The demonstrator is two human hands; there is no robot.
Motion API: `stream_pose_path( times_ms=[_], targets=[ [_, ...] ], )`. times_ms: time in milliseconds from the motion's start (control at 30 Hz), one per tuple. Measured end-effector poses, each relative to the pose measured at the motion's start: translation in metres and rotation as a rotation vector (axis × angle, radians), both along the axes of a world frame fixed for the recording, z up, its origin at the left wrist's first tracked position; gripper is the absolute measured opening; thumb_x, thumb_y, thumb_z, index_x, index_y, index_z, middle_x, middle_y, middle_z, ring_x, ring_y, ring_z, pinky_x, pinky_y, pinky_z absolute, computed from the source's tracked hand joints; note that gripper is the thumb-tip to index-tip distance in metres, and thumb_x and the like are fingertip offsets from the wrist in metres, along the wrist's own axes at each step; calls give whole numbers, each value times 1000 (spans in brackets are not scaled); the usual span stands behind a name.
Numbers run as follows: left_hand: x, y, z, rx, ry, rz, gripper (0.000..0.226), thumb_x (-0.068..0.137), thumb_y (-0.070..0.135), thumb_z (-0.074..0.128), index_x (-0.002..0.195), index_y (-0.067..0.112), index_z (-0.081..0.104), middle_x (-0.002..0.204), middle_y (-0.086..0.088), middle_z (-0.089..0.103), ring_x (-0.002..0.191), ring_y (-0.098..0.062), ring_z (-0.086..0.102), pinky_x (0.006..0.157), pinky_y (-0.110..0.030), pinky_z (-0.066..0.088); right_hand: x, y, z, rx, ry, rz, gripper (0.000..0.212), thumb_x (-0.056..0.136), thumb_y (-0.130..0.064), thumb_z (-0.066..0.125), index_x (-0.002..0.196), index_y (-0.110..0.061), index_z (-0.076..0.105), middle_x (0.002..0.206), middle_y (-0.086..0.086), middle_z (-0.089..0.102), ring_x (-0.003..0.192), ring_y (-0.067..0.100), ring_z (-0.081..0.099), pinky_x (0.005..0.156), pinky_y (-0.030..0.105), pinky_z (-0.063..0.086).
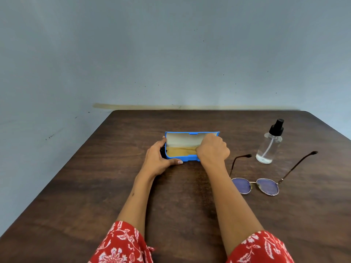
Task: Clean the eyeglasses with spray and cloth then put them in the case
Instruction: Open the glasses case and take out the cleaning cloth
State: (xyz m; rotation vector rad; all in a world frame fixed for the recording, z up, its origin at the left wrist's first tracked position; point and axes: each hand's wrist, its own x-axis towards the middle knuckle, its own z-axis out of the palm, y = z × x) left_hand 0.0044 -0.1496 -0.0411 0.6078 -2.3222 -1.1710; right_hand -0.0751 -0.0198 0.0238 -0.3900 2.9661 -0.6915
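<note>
Dark wood-grain surface (95,186) set against a plain grey-blue wall (133,54). Near the middle, blue eyeglass case (182,159) lying open, lid raised toward the wall, pale lining inside the lid, tan cloth (180,151) lying in the bottom half. Left hand (159,158) curled around the case's left end, thumb along the near edge, fingers behind the far side. Right hand (212,149) reaching into the case at its right end, grip of curled fingers closed down on the cloth; fingertips hidden, so exact pinch cannot be told. Well to the right, clear spray bottle (268,147) with black pump top, standing upright. Nearer the viewer, round metal-framed eyeglasses (264,185) resting unfolded on the surface, temples pointing toward the bottle. Red floral sleeves (121,243) at bottom edge.
</note>
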Motion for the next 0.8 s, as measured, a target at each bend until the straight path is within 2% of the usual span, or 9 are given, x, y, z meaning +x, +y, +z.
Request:
stream_pose_path(
  times_ms=[167, 300, 400, 567, 733, 800],
  targets=[
    [0, 0, 0, 1, -19, 11, 98, 59, 20, 88, 141, 10, 36, 139, -3, 47, 130, -16, 39, 96, -17, 28, 7, 2, 12, -14, 58, 43, 25, 88, -9, 57, 113, -10, 55, 117, 11, 58, 111, 29, 53, 80, 35, 44],
    [0, -1, 0, -12, -10, 20, 96, 59, 20, 88, 140, 11, 39, 136, -2, 50, 126, -13, 42, 93, -17, 29, 18, 5, 34, -67, 114, 87, 22, 88, -5, 56, 110, -8, 57, 116, 12, 58, 108, 31, 56, 72, 32, 39],
    [1, -1, 0, 6, -31, 19, 98, 61, 21, 87, 143, 12, 34, 139, -1, 47, 125, -10, 38, 93, -17, 26, 28, 8, 58, -112, 208, 131, 22, 90, -6, 53, 111, -8, 56, 116, 12, 58, 107, 31, 56, 74, 32, 38],
    [1, -1, 2, 10, -67, 15, 99, 64, 22, 86, 145, 14, 30, 145, -2, 40, 134, -18, 34, 103, -27, 30, 34, 22, 93, -212, 362, 209, 14, 90, -15, 57, 102, -12, 61, 92, 7, 56, 85, 26, 53, 65, 29, 32],
    [3, -1, 2, 5, -70, 15, 100, 63, 23, 86, 145, 14, 30, 146, -2, 39, 136, -19, 33, 107, -30, 29, 35, 46, 117, -300, 343, 332, 15, 85, -24, 64, 89, -10, 64, 76, 4, 52, 76, 26, 52, 61, 26, 34],
    [3, -4, 0, 13, -76, 31, 104, 60, 23, 88, 146, 13, 29, 148, -3, 38, 137, -19, 32, 109, -33, 28, 37, 56, 122, -316, 327, 379, 17, 83, -27, 66, 76, -13, 58, 67, 0, 47, 71, 23, 50, 52, 25, 30]
  ],
)
